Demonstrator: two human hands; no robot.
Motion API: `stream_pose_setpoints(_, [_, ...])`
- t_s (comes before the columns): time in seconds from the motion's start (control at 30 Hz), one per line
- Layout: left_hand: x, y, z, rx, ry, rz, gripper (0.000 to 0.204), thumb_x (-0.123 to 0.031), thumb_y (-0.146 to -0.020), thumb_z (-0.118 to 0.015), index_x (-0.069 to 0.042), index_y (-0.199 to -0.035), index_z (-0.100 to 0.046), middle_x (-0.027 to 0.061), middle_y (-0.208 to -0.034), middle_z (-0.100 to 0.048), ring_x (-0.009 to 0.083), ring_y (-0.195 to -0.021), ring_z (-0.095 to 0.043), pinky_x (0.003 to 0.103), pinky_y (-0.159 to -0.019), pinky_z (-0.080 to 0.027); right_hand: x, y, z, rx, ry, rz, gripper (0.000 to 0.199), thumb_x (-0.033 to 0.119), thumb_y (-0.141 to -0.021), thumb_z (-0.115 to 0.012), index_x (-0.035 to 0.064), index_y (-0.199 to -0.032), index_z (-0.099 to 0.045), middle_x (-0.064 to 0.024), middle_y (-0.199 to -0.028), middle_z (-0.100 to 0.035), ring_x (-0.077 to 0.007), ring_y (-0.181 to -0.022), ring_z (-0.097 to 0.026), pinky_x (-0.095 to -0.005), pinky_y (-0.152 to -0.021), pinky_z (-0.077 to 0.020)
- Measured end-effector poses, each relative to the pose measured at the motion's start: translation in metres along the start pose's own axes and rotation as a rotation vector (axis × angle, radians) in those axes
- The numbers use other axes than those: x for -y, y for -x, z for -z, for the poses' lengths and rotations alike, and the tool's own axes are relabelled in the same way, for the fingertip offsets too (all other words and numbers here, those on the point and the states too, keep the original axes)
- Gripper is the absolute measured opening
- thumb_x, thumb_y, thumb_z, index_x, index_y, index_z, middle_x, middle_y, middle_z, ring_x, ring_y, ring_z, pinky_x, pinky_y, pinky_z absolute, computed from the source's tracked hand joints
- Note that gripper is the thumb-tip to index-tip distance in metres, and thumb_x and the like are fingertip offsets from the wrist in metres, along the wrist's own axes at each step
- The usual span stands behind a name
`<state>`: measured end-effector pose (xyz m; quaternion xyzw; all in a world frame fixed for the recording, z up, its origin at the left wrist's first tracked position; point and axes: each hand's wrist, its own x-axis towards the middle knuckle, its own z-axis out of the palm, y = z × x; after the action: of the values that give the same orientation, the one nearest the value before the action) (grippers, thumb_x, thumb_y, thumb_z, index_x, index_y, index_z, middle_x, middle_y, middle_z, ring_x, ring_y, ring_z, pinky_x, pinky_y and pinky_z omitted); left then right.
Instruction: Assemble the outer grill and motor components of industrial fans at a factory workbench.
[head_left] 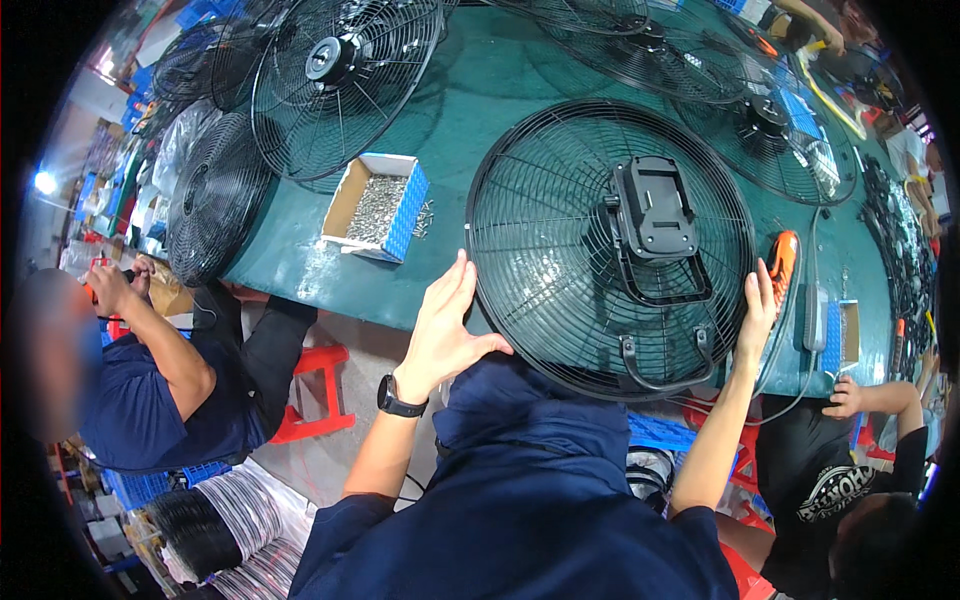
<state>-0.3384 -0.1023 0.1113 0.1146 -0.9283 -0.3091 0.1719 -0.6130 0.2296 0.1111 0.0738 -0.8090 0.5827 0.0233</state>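
Note:
A round black wire fan guard (560, 300) lies on the green table in front of me. A black mounting bracket (655, 210) sits on its upper right part, and a curved black handle (665, 380) is at its near edge. My left hand (445, 325) rests against the guard's left rim, fingers stretched and thumb spread wide. At the right rim, my right hand (758, 315) touches the guard with its fingers extended upward; part of its thumb side is hard to make out. Just beyond those fingers lies an orange and black power screwdriver (783, 265).
An open blue box of screws (378, 205) stands left of the guard, with loose screws beside it. More fan guards (345, 90) fill the far side. A grey cable with an inline block (815, 318) runs down at right. A seated person (150, 390) works at left; another person's hand (845, 397) is at right.

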Motion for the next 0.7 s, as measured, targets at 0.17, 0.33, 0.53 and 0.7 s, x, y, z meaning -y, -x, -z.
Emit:
stream_pose_setpoints(0.17, [0.008,-0.008,-0.003,0.002,-0.026,-0.005,0.121,-0.039,-0.044,-0.089,0.006,-0.141,-0.030,0.0275,-0.145,-0.031,0.0372,-0.132,-0.037,0.041,-0.108,-0.030,-0.011,-0.010,-0.002,0.043,-0.075,0.033,0.059,0.027,-0.093,-0.054,-0.0076,-0.137,-0.038,-0.0210,-0.141,-0.041,-0.0249,-0.132,-0.038,-0.0322,-0.109,-0.0246])
stream_pose_setpoints(0.33, [0.004,-0.006,-0.006,-0.048,0.023,-0.014,0.122,-0.043,-0.046,-0.088,0.004,-0.142,-0.029,0.0274,-0.147,-0.028,0.0374,-0.132,-0.036,0.041,-0.108,-0.029,-0.005,-0.012,-0.005,0.024,-0.038,0.101,0.054,0.023,-0.092,-0.053,-0.0085,-0.134,-0.042,-0.0198,-0.137,-0.045,-0.0233,-0.129,-0.041,-0.0315,-0.108,-0.0256])
stream_pose_setpoints(0.53, [0.005,-0.004,-0.010,-0.044,0.023,-0.006,0.122,-0.045,-0.046,-0.087,0.003,-0.142,-0.029,0.0276,-0.147,-0.028,0.0381,-0.133,-0.036,0.042,-0.108,-0.029,-0.034,-0.022,0.009,0.032,-0.059,0.049,0.052,0.024,-0.091,-0.055,-0.0057,-0.132,-0.047,-0.0171,-0.133,-0.050,-0.0225,-0.125,-0.045,-0.0300,-0.106,-0.0302])
stream_pose_setpoints(0.7, [0.010,-0.001,-0.005,-0.076,-0.023,-0.063,0.108,-0.063,-0.061,-0.072,0.007,-0.135,-0.038,0.0287,-0.143,-0.033,0.0389,-0.131,-0.038,0.045,-0.106,-0.032,-0.063,-0.037,0.017,-0.031,0.404,0.481,0.037,0.010,-0.090,-0.047,0.0026,-0.126,-0.058,-0.0092,-0.135,-0.053,-0.0220,-0.127,-0.045,-0.0340,-0.109,-0.0315])
